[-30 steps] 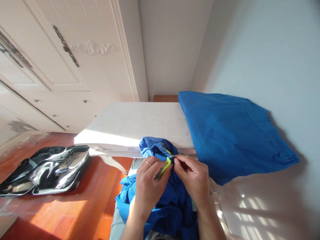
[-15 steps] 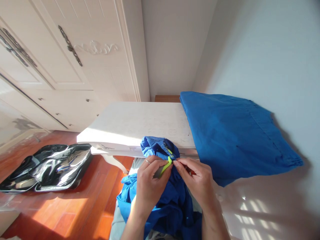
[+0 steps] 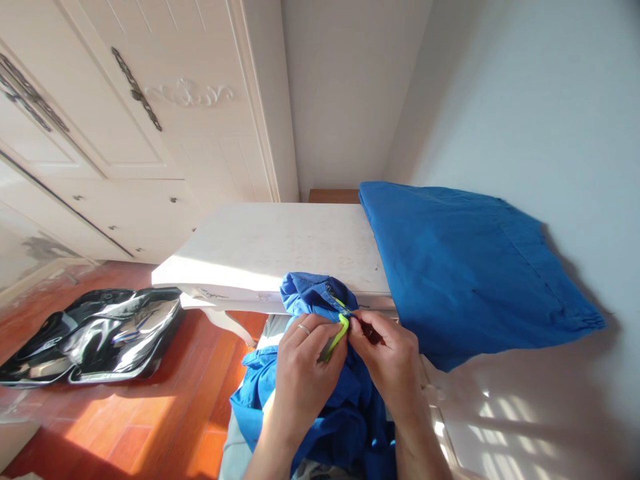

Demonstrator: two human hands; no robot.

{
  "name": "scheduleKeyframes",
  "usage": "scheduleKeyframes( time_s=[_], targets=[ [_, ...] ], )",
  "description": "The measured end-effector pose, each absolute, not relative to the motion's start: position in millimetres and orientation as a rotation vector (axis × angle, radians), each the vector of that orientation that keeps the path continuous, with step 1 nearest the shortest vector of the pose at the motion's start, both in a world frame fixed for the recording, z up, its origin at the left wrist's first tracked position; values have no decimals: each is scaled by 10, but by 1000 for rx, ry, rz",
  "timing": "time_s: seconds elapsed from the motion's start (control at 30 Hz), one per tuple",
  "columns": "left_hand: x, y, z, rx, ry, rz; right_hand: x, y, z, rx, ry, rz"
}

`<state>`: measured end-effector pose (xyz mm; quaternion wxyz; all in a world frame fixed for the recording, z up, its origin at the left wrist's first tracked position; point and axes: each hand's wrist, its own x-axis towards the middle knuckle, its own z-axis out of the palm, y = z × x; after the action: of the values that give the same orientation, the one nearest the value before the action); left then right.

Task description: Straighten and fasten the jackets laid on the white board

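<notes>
A crumpled blue garment [image 3: 345,407] lies over my lap, its upper end bunched against the front of the white table. A bright yellow-green strip [image 3: 343,327] shows along its edge, beside a greyish patch. My left hand [image 3: 307,360], with a ring on one finger, is closed in a pinch on the garment next to this strip. Just to its right, my right hand [image 3: 385,353] pinches the garment's edge between thumb and forefinger. The two sets of fingertips almost meet. The exact spot under the right fingertips is hidden.
A second blue garment [image 3: 475,273] lies spread over the right end of the white table [image 3: 280,233]. On the wooden floor at left sits an open black suitcase [image 3: 125,340] with things inside. A cream wardrobe [image 3: 200,140] stands behind; a wall closes off the right.
Both hands stay on the garment's edge. My right hand has shifted slightly left and its fingers curl more. The left hand and the yellow-green strip have turned a little.
</notes>
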<state>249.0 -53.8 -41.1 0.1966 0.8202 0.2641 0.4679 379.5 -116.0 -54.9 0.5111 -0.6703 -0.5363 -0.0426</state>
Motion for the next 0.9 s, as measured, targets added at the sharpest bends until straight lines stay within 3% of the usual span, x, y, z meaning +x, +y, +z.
scheduleKeyframes(
  time_s=[0.3,0.5,0.73,0.9],
  targets=[
    [2485,-547,-438,2249,773,1278,3763,-1128,-584,-1663,-1213,35],
    [2448,-533,-454,2099,814,1237,3795,-1109,-571,-1639,-1305,-33],
    [2386,-466,-437,1928,749,1052,3969,-1196,-494,-1439,-1385,462],
    [2392,-511,-438,2084,709,1033,4013,-1226,-514,-1397,-1293,633]
  ],
)
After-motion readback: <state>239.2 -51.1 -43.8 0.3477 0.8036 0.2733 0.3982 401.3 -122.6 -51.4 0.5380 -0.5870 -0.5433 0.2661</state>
